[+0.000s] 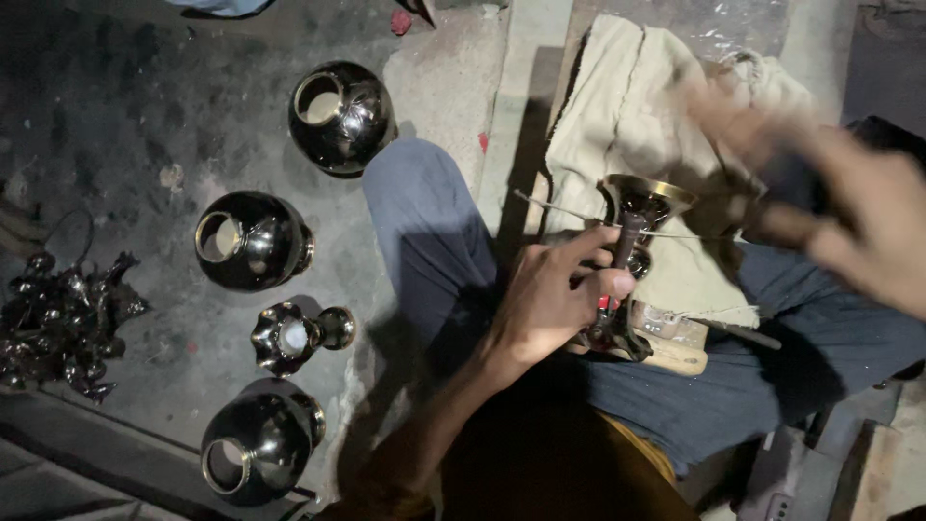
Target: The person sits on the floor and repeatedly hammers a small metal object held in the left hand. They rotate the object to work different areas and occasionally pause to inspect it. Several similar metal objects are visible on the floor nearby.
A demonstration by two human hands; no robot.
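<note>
Quick count: three round black pots (pixel 253 239) on the floor at left, one small ruffled-rim vase (pixel 289 338) between them, one stemmed brass cup (pixel 641 207) at the lap, one cream cloth (pixel 637 125) far right.

Three round glossy black metal pots (pixel 253 239) with brass-yellow rims lie on the mottled grey concrete floor (pixel 116 116). The small fluted black vase (pixel 289 338) gleams alike. The crumpled cloth (pixel 627 125) is cream; the trousers (pixel 424 232) are slate blue.
</note>
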